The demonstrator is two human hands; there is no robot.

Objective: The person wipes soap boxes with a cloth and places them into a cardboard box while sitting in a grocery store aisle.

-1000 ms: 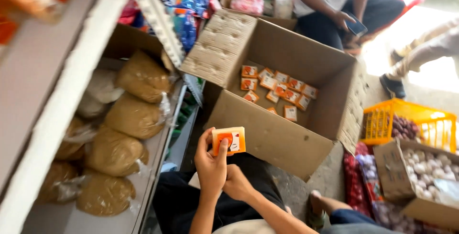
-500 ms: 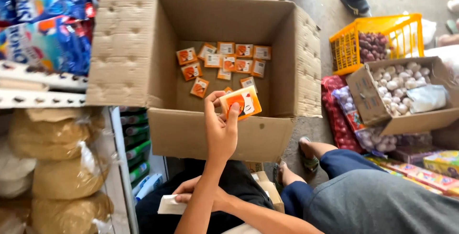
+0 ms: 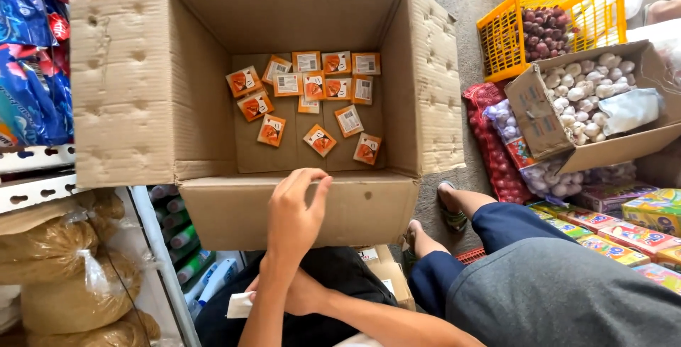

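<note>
A large open cardboard box (image 3: pixel 355 212) stands in front of me. Several small orange and white packets (image 3: pixel 312 85) lie scattered on its bottom. My left hand (image 3: pixel 294 216) hovers at the near rim of the box, fingers loosely apart and nothing in it. Lower down over my dark lap is my right hand (image 3: pixel 301 296), mostly hidden behind my left forearm. It holds a white paper (image 3: pixel 237 306) at its fingertips.
A person in blue shorts (image 3: pixel 511 230) sits close on my right, a sandalled foot (image 3: pixel 450 209) by the box. Beyond them are a yellow basket (image 3: pixel 511 35) of red onions, a box of garlic (image 3: pixel 539 127) and colourful cartons (image 3: pixel 624 226). A shelf of brown bags (image 3: pixel 57 262) is on the left.
My left hand held an orange packet over the box; now the hand is empty and has dropped back to the near rim. The view has tilted down over the box.
</note>
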